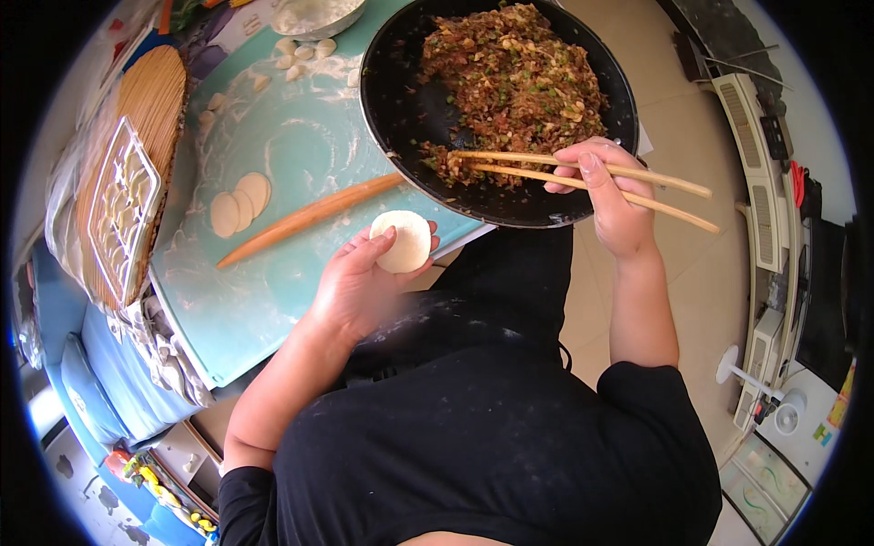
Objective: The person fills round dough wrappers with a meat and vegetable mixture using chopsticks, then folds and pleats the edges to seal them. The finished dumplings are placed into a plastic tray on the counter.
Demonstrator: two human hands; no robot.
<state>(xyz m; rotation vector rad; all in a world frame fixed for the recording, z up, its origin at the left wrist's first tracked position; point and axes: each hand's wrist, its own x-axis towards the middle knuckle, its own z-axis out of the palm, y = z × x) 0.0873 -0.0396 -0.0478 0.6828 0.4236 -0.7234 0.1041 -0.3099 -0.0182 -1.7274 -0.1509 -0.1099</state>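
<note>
Left hand point(357, 284) at frame centre cupping a round dough wrapper point(401, 240), palm hiding its lower edge, right hand point(608, 196) pinching chopsticks point(583, 175) lying left-right, tips digging into minced filling point(510, 86), black pan point(401, 109) cut off at top.

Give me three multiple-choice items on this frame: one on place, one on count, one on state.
1. Where does the rolling pin lie?
A. on the pale blue mat
B. inside the black pan
C. on the floor

2. How many flat dough rounds lie beside the rolling pin?
A. one
B. three
C. six

3. What state is the wrapper in the left hand in?
A. folded shut
B. heaped with filling
C. flat and unfilled

Answers:
1 A, the pin rests slantwise on the floured mat.
2 B, three overlapping discs show there.
3 C, its white face is bare, while the chopsticks in the right hand reach into the filling in the black pan.
</note>
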